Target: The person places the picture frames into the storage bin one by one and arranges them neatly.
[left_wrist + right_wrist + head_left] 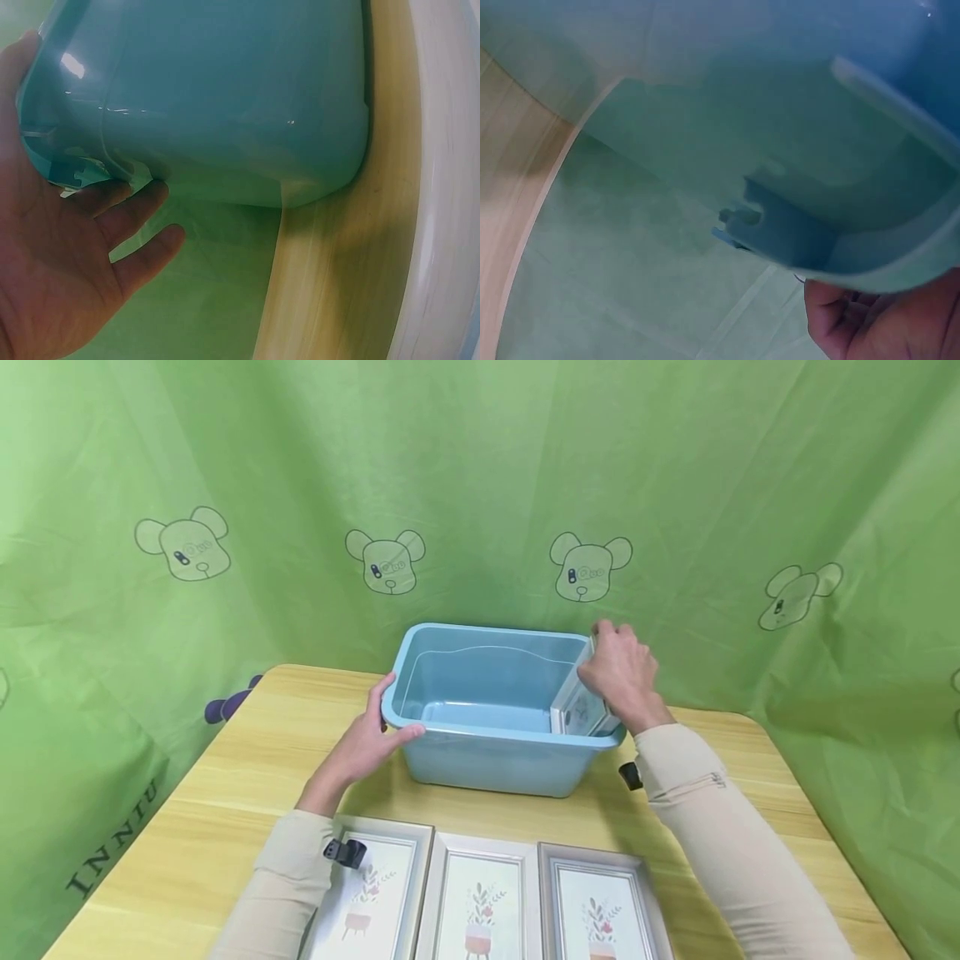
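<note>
A light blue plastic bin [487, 760] stands on the wooden table. My left hand [367, 742] holds its left front corner, the thumb along the front rim and the fingers on the left side. In the left wrist view the left hand [67, 255] has its fingertips under the rim. My right hand [624, 670] grips the upper edge of a white picture frame [581, 714] that leans on edge inside the bin's right end. In the right wrist view, the curled fingers of the right hand [892, 322] show beyond the bin's rim [870, 274], and the picture frame is hidden.
Three picture frames lie side by side at the table's front: a left one [375, 877], a middle one [480, 877] and a right one [600, 893]. Each holds a potted-plant print. Behind the wooden table [247, 777] hangs a green curtain [480, 468] with bear faces.
</note>
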A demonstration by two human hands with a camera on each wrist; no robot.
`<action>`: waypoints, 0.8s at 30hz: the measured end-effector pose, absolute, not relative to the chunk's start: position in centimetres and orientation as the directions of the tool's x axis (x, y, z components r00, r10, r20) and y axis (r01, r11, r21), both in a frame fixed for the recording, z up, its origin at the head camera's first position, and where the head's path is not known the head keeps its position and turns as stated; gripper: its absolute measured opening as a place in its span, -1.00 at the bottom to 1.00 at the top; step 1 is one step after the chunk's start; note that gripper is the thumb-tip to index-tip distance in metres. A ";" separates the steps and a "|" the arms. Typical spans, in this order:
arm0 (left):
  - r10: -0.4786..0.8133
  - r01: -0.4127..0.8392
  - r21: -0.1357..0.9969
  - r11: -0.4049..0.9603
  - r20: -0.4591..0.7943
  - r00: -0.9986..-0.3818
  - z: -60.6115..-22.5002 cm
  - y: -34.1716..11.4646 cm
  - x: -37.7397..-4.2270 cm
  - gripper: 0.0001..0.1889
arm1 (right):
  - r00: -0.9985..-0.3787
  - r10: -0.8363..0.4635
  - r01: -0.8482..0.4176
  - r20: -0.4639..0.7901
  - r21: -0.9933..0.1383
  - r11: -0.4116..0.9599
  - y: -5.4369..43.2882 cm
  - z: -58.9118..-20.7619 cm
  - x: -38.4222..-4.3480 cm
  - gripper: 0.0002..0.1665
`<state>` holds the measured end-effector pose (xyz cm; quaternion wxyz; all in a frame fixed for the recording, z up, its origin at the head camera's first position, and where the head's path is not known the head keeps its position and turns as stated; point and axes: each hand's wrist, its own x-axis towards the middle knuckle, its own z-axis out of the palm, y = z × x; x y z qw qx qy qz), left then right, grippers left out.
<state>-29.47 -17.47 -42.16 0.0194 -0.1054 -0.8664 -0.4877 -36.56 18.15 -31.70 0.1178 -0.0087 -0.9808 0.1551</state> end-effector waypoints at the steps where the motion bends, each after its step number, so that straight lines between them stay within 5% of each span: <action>1: 0.162 0.201 0.841 0.503 0.137 -0.977 -42.2 -17.5 -29.5 0.10 | -0.973 0.054 -0.018 0.226 -0.305 0.952 18.2 -31.7 -36.6 -0.20; 24: 0.160 0.196 0.850 0.490 0.133 -0.978 -42.2 -17.4 -29.5 0.10 | -0.985 0.058 0.008 0.164 -0.289 0.957 18.1 -32.0 -37.6 -0.26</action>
